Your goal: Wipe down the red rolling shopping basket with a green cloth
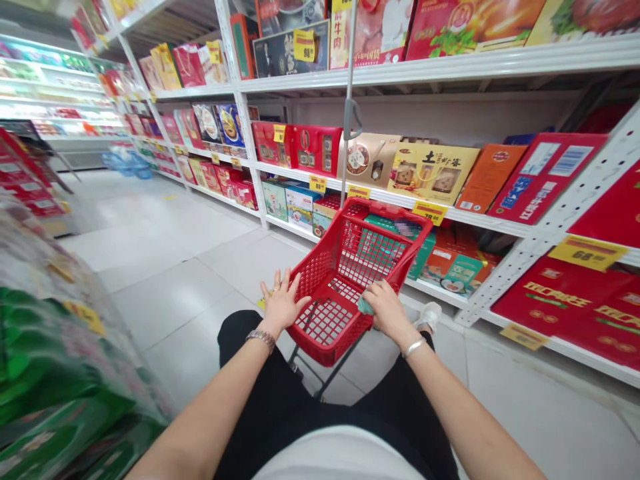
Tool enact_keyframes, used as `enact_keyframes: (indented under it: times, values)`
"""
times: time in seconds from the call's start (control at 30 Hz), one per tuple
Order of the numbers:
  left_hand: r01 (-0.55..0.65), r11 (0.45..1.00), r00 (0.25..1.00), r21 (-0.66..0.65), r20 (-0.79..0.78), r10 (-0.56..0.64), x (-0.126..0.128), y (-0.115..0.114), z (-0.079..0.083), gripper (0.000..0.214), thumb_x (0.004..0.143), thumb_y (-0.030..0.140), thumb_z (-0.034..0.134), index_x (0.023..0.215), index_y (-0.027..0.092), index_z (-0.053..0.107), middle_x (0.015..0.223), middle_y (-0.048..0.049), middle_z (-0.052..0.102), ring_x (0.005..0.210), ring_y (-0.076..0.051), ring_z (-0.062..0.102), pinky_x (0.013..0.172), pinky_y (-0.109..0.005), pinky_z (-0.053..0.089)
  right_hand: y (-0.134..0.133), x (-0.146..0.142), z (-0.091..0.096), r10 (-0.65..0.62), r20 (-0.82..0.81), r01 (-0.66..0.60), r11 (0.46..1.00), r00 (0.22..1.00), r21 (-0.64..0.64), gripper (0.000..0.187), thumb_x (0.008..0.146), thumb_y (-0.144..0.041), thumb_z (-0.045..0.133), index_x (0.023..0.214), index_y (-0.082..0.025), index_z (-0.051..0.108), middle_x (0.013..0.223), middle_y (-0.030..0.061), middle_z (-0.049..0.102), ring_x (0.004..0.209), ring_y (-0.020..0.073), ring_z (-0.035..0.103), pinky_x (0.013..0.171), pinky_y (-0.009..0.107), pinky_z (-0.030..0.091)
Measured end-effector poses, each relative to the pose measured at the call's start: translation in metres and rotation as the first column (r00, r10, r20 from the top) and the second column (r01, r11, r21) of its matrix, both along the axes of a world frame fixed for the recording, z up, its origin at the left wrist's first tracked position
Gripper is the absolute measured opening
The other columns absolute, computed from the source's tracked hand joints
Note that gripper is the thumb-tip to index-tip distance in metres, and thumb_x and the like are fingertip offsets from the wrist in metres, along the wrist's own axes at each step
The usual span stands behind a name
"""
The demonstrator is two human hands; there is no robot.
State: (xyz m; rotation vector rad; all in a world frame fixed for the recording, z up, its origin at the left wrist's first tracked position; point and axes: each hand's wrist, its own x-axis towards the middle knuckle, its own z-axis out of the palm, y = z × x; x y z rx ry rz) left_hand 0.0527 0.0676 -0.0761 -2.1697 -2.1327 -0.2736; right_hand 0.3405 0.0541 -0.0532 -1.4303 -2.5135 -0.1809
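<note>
A red plastic shopping cart (pixel 323 350) with grid walls stands before my knees, and no goods show inside it. My left hand (pixel 281 303) is at its left side wall, fingers spread and nothing held. Whether that palm touches the rim I cannot tell. At the cart's right side, my right hand (pixel 385 308) is closed around a small crumpled teal cloth (pixel 366 305), its knuckles by the rim. A metal watch band circles my left wrist, a silver bangle my right.
White shelving (pixel 305 80) with boxed goods and yellow price tags runs along the right and ahead. Green packages (pixel 65 427) are close on my left, blurred. Blue-wrapped water bottles (pixel 133 163) stand on the tiled floor (pixel 185 287) farther down the aisle.
</note>
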Motion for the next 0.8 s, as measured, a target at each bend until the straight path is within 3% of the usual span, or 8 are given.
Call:
enact_keyframes:
  times: [0.1, 0.23, 0.33, 0.47, 0.6, 0.8]
  values:
    - [-0.069, 0.996, 0.997, 0.048, 0.041, 0.067, 0.005, 0.007, 0.003, 0.066, 0.097, 0.051, 0.04, 0.154, 0.018, 0.035, 0.165, -0.0142, 0.019, 0.154, -0.036, 0.011, 0.118, -0.07, 0.01, -0.002, -0.017, -0.002, -0.063, 0.032, 0.062, 0.998, 0.998, 0.024, 0.033, 0.074, 0.004, 0.053, 0.093, -0.019, 0.066, 0.102, 0.0078, 0.063, 0.102, 0.0246, 0.049, 0.101, 0.039, 0.035]
    - [-0.076, 0.996, 0.984, -0.054, 0.159, 0.084, 0.025, -0.004, -0.004, 0.065, 0.1, 0.053, 0.029, 0.156, 0.019, 0.032, 0.166, -0.0142, 0.018, 0.153, -0.035, 0.014, 0.117, -0.068, 0.02, -0.008, -0.042, -0.005, -0.108, -0.004, 0.108, 0.991, 0.994, 0.081, 0.031, 0.077, 0.005, 0.054, 0.095, -0.018, 0.065, 0.102, 0.0092, 0.061, 0.1, 0.0249, 0.048, 0.095, 0.038, 0.036]
    - [-0.001, 0.997, 0.988, -0.074, 0.152, 0.013, 0.03, -0.009, -0.012, 0.063, 0.1, 0.054, 0.027, 0.155, 0.025, 0.032, 0.166, -0.0095, 0.019, 0.154, -0.033, 0.013, 0.117, -0.069, 0.016, -0.017, -0.06, -0.007, -0.061, -0.035, 0.064, 0.993, 0.998, 0.102, 0.03, 0.079, 0.002, 0.056, 0.1, -0.018, 0.064, 0.106, 0.0097, 0.061, 0.102, 0.0255, 0.047, 0.097, 0.039, 0.036]
    - [0.0, 0.992, 0.99, -0.128, 0.142, 0.018, 0.015, -0.003, -0.009, 0.065, 0.1, 0.053, 0.024, 0.157, 0.022, 0.029, 0.167, -0.0087, 0.016, 0.154, -0.033, 0.008, 0.119, -0.066, 0.014, -0.024, -0.07, -0.006, 0.018, -0.03, -0.014, 0.993, 0.999, 0.119, 0.037, 0.081, 0.0, 0.057, 0.113, -0.018, 0.063, 0.116, 0.0104, 0.063, 0.107, 0.0251, 0.05, 0.1, 0.04, 0.037]
    - [0.018, 0.979, 0.99, -0.204, 0.143, 0.011, -0.004, 0.006, -0.001, 0.066, 0.1, 0.053, 0.023, 0.158, 0.022, 0.025, 0.167, -0.008, 0.013, 0.154, -0.033, 0.003, 0.118, -0.068, 0.01, -0.025, -0.044, -0.003, -0.015, -0.021, 0.019, 0.983, 1.0, 0.181, 0.051, 0.08, 0.001, 0.053, 0.125, -0.021, 0.061, 0.129, 0.0091, 0.063, 0.121, 0.0262, 0.049, 0.111, 0.045, 0.03]
    - [0.051, 0.963, 0.988, -0.265, 0.157, -0.009, -0.02, 0.014, 0.001, 0.066, 0.099, 0.054, 0.02, 0.158, 0.024, 0.025, 0.167, -0.0059, 0.013, 0.154, -0.033, 0.0, 0.118, -0.07, 0.01, -0.035, 0.05, 0.02, -0.22, -0.03, 0.219, 0.929, 0.975, 0.3, 0.059, 0.071, 0.003, 0.048, 0.122, -0.024, 0.065, 0.131, 0.0065, 0.065, 0.128, 0.0271, 0.048, 0.116, 0.052, 0.025]
